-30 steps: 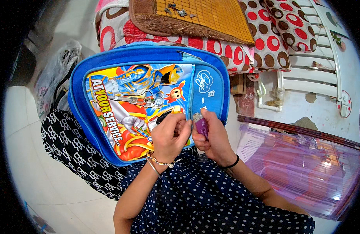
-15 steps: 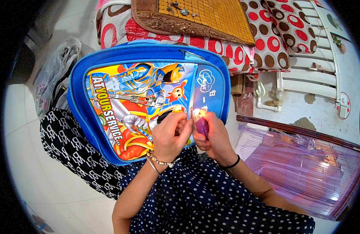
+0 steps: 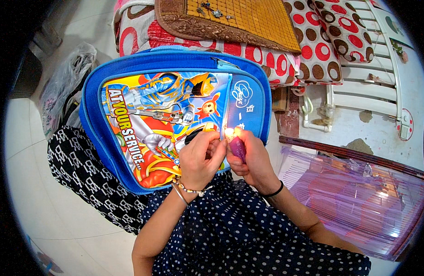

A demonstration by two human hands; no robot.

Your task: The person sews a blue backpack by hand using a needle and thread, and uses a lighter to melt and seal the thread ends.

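A blue school bag (image 3: 175, 110) with a bright cartoon front panel lies across my lap. A zipper (image 3: 226, 106) runs along the right side of that picture panel. In my right hand (image 3: 253, 161) is a purple lighter (image 3: 237, 150), with a bright flame glowing at its top beside the zipper. My left hand (image 3: 200, 158) is closed, thumb and forefinger pinched together at the zipper's lower end, just left of the lighter. What lies between those fingertips is too small to make out.
Beyond the bag is a bed with a spotted cover (image 3: 276, 62) and a tan mat (image 3: 248, 23) holding small metal pieces. A plastic bag (image 3: 69, 78) stands at left. At right are a white rack (image 3: 363, 96) and a purple translucent cover (image 3: 354, 198).
The lighter's glow is brighter and a thin flame shows above it, along the zipper. The lighter has tilted slightly; both hands stay in nearly the same place.
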